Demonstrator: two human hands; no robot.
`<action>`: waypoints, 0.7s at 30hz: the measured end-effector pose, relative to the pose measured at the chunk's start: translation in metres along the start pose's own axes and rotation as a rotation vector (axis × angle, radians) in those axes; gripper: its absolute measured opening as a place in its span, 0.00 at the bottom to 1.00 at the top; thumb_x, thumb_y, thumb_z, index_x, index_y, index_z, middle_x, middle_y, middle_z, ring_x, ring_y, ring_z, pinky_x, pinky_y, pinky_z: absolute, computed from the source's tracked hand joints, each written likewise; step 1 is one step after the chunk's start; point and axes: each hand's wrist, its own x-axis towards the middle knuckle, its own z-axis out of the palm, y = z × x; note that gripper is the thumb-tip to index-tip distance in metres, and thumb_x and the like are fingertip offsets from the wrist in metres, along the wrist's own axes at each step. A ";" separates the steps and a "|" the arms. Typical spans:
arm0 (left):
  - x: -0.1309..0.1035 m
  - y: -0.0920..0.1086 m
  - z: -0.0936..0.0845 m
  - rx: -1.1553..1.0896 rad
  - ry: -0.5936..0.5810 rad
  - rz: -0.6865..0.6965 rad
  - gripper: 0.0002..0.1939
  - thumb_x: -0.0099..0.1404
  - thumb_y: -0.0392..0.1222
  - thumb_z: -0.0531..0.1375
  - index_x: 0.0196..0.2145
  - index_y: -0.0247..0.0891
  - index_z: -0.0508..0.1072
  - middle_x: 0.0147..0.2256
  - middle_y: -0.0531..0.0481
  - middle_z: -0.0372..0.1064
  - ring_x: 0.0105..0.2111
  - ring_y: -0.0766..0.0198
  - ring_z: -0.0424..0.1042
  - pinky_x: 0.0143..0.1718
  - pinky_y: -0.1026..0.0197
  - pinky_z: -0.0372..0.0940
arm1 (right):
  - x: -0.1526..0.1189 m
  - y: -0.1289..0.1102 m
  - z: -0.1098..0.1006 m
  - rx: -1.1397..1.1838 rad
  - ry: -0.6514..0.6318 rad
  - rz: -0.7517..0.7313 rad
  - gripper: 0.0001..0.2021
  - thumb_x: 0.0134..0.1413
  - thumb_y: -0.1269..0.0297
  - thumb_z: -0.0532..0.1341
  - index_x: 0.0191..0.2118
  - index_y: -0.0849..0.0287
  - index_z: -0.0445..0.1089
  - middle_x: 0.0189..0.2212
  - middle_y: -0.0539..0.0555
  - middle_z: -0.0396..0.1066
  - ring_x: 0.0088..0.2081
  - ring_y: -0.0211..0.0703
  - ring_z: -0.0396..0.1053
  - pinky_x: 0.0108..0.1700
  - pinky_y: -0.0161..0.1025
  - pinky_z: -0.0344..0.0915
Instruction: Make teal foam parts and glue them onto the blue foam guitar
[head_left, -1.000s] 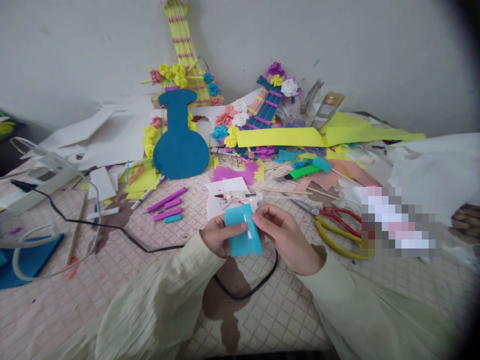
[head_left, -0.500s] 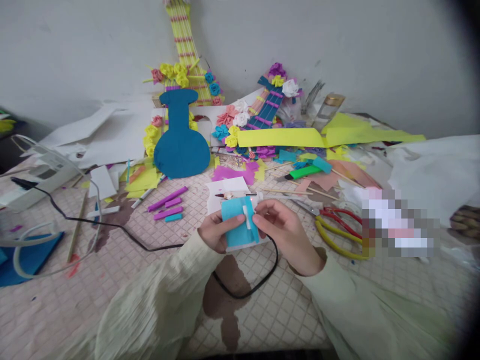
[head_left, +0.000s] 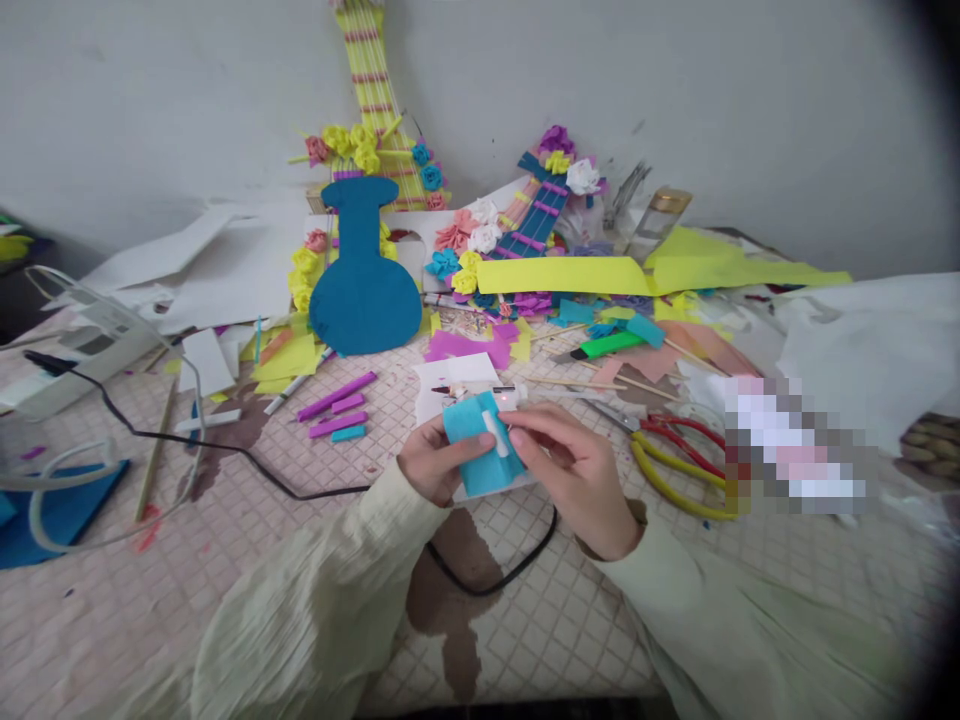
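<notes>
My left hand (head_left: 433,460) grips a piece of light blue paper (head_left: 471,468) from its left side, thumb pressed on top. Across that paper lies a small white strip (head_left: 496,436), its lower end near my left thumb. The fingers of my right hand (head_left: 574,462) are closed in a pinch at the paper's right edge, beside the strip. Just behind the paper is a white glue gun (head_left: 517,396) with a small red light, partly hidden by the paper and my fingers. A black cord (head_left: 480,590) loops below my hands.
A dark blue guitar-shaped cutout (head_left: 365,300) stands ahead, before flower-decorated paper guitars. Purple strips (head_left: 337,395) lie to the left. Scissors (head_left: 675,440) with red and yellow handles and a green cutter (head_left: 611,345) lie to the right. A power strip (head_left: 82,365) sits far left.
The light blue paper has tilted slightly, and its right part now lies flatter around the white strip. My right fingers have shifted a little along the paper's right edge.
</notes>
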 end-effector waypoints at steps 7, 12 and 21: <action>-0.001 0.001 0.001 -0.033 -0.030 0.032 0.12 0.44 0.34 0.68 0.30 0.32 0.75 0.26 0.48 0.75 0.31 0.56 0.74 0.39 0.53 0.68 | 0.000 -0.002 -0.003 -0.044 -0.116 -0.124 0.17 0.57 0.66 0.52 0.52 0.54 0.64 0.45 0.56 0.62 0.46 0.44 0.62 0.47 0.45 0.62; -0.001 0.001 0.003 -0.047 -0.029 0.058 0.10 0.45 0.34 0.67 0.28 0.32 0.75 0.25 0.49 0.75 0.29 0.59 0.74 0.39 0.57 0.68 | -0.001 0.000 -0.004 -0.152 -0.212 -0.197 0.20 0.57 0.64 0.51 0.55 0.56 0.60 0.51 0.58 0.57 0.53 0.49 0.57 0.54 0.50 0.57; -0.001 0.001 0.000 -0.058 -0.016 0.009 0.10 0.43 0.34 0.68 0.27 0.31 0.75 0.25 0.48 0.75 0.26 0.60 0.74 0.36 0.56 0.68 | 0.002 0.001 -0.006 -0.500 -0.219 -0.418 0.23 0.54 0.64 0.53 0.56 0.62 0.58 0.52 0.62 0.56 0.53 0.52 0.55 0.53 0.54 0.54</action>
